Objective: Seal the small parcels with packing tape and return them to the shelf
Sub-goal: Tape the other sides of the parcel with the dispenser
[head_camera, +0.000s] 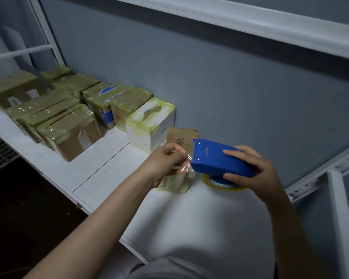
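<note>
— What sits closest in?
— A grey shirt [199, 266] at the bottom edge. Two bare forearms [109, 214] reach out from it over the white shelf [101, 178].

— And the right hand?
— The right hand [256, 170] grips a blue tape dispenser [216, 156]. Its fingers [231, 152] curl over the top of the housing and the thumb presses the near side. A roll of clear tape [224, 184] shows under the housing. Whether the roll touches the shelf, I cannot tell.

— The left?
— The left hand [165, 160] is just left of the dispenser's front edge. Its fingers are bent in and pinch the free end of a short strip of tape [186, 163] that runs back to the blade.

— Where is the parcel?
— The small parcel [182, 136] lies flat on the shelf beneath the left hand and the dispenser's nose, just right of a white box [149, 125]. Its far end is bare brown card with a handwritten number, and its near end is covered in yellowish tape. I cannot tell if the strip touches it.

— Anything else?
— To the far left, a cluster of taped parcels [69, 125] stands on the same shelf, running back along the grey wall [220, 87]. A white upper shelf rail [250, 23] crosses the top, and a white upright [338, 208] stands near right.
</note>
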